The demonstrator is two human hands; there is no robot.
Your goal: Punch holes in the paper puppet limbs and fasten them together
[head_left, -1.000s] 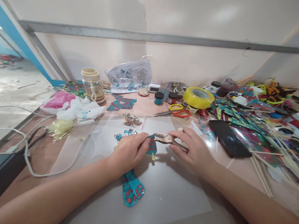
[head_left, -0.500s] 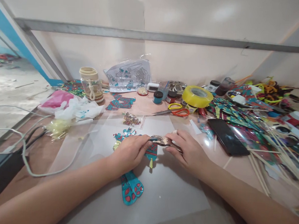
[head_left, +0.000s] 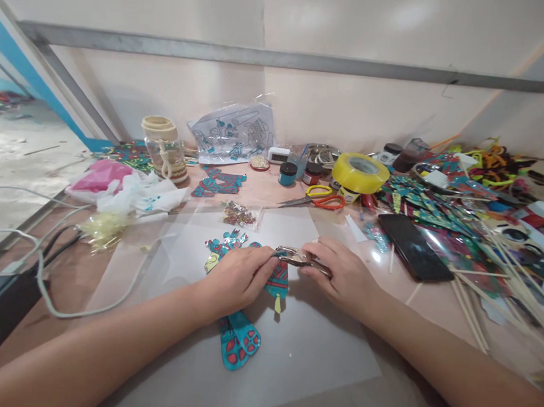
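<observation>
My right hand (head_left: 335, 266) is closed around the handles of a silver hole punch (head_left: 296, 256), a pliers-like metal tool. Its jaws point left, against the edge of a turquoise and red painted cut-out figure (head_left: 240, 340). Closed over the middle of that figure is my left hand (head_left: 240, 275), its thumb and fingertips pinching beside the jaws. The figure's head lies up and left of this hand, its rounded lower pieces below. A red-striped part with a yellow tip (head_left: 278, 302) hangs between the hands. Where exactly the jaws grip is hidden by my left fingers.
White sheet (head_left: 318, 347) lies under the hands. Beyond it are a bag of small fasteners (head_left: 240, 215), orange-yellow scissors (head_left: 316, 199), paint jars (head_left: 287, 174) and yellow tape (head_left: 360, 172). A black phone (head_left: 414, 246) and thin sticks (head_left: 470, 314) lie right; a white cable (head_left: 45, 288) loops left.
The red-striped part has shifted slightly right and shows more between the hands. Both hands keep their grips almost in place. The view has tilted a little.
</observation>
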